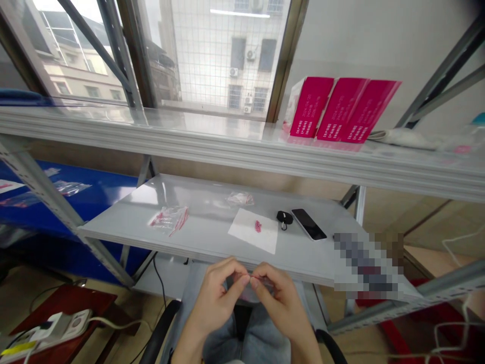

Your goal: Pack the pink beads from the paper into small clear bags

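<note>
two hands are held up over the person's jeans (261, 341), just short of the front edge of a grey shelf (200, 245). the left hand (217, 298) and the right hand (279, 303) make a narrow pinch, their fingertips (245, 279) nearly meeting on a thin red strip (258, 278), too small to make out well, with a bit of clear plastic (254, 293) just below it. on the shelf ahead lie a clear bag with red bits (168, 220), a second small bag (240, 198), and a white paper square (247, 231) with a pink scrap (258, 226) on it. a black key fob (284, 218) sits beside a phone (308, 224). three pink boxes (343, 109) stand on the shelf above (242, 151), by the window (215, 55).
</note>
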{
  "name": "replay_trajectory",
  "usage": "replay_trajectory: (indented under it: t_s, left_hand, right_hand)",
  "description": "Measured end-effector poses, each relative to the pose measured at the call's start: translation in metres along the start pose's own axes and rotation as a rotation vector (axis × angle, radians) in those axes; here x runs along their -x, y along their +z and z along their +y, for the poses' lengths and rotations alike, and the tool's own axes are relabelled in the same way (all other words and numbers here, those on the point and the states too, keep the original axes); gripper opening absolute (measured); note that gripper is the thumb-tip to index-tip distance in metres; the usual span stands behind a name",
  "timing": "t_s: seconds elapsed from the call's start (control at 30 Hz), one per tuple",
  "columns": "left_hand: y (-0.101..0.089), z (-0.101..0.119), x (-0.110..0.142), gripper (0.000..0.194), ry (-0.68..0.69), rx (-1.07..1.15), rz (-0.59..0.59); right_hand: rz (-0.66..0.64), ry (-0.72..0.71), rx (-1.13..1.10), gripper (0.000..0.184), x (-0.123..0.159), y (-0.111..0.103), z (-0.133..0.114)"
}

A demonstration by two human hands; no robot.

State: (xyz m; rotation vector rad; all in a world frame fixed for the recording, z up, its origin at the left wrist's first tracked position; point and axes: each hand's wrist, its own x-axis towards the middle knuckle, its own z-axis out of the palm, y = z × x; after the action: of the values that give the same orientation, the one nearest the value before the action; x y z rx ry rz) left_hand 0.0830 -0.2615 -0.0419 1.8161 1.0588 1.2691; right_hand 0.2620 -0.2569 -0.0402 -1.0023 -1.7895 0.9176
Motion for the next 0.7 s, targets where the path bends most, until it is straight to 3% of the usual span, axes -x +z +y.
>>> replay_trajectory:
  t_s: [0.37,0.7]
  left_hand:
    - [-0.017,-0.004,0.002,0.029,-0.039,0.022,0.037]
    - [-0.013,-0.008,0.0,0.021,-0.075,0.076,-0.007]
  right_hand:
    - [-0.03,0.028,0.079,0.024,0.0,-0.01,-0.001]
    - [-0.023,0.069,0.095,0.028,-0.002,-0.011,0.005]
